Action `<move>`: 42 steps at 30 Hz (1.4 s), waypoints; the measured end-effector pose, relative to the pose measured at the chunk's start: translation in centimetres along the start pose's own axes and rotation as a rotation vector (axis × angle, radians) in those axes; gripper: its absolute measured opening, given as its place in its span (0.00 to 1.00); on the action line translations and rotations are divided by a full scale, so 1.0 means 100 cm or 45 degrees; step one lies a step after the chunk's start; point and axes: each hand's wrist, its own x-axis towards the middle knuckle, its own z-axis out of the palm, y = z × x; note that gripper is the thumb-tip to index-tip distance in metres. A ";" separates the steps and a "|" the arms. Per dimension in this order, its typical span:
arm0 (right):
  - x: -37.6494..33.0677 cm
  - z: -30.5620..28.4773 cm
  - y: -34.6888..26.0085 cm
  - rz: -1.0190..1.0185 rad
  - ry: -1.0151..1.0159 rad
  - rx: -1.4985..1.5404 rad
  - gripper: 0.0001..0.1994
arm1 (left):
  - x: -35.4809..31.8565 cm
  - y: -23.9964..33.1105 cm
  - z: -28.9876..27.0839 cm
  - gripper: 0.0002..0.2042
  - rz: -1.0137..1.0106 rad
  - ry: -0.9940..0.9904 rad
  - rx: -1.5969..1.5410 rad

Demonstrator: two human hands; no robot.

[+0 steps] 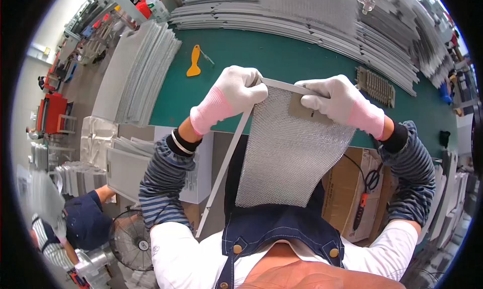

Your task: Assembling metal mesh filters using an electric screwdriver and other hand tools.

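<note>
My left hand (237, 90), in a white and pink glove, is closed around the corner of a thin pale frame strip (221, 175). One leg of the strip slants down to the left; the other runs across to my right hand (334, 98). That hand, gloved alike, pinches the strip's far end. Below the strip hangs a silver metal mesh sheet (287, 153), its top edge at the strip and its lower part against my apron. A small grey-tan plate (300, 109) lies over the mesh's upper right, beside my right fingers; how it is held is partly hidden.
On the green table (226, 47) lies a yellow scraper (193, 61). Stacked panels (138, 67) stand at the left, more long strips (282, 19) at the back. A ridged metal block (375, 86) sits to the right. A fan (132, 241) and another person (83, 221) are at lower left.
</note>
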 end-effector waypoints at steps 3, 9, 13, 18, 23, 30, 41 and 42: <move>-0.002 -0.004 -0.009 -0.022 -0.028 -0.001 0.18 | -0.002 0.014 -0.004 0.12 -0.122 -0.090 0.057; -0.004 -0.010 -0.008 0.016 0.030 -0.029 0.17 | -0.014 0.007 0.010 0.10 0.105 0.051 -0.275; -0.009 -0.006 0.001 0.031 0.116 0.035 0.18 | -0.014 -0.011 0.032 0.11 0.085 0.149 -0.387; -0.016 -0.005 0.027 -0.032 0.226 0.043 0.19 | -0.031 -0.024 0.061 0.08 -0.066 0.115 -0.632; -0.017 -0.006 0.049 0.036 0.258 0.094 0.18 | -0.090 -0.070 0.109 0.05 -0.192 0.135 -0.588; 0.010 -0.028 0.016 0.026 0.088 -0.003 0.12 | -0.079 -0.066 0.074 0.07 0.034 0.083 -0.500; 0.051 -0.100 -0.091 -0.097 0.585 0.463 0.15 | -0.063 -0.004 -0.036 0.12 0.155 0.846 -0.734; 0.061 -0.098 -0.102 -0.170 0.576 0.449 0.15 | -0.063 0.006 -0.055 0.13 0.073 0.978 -0.551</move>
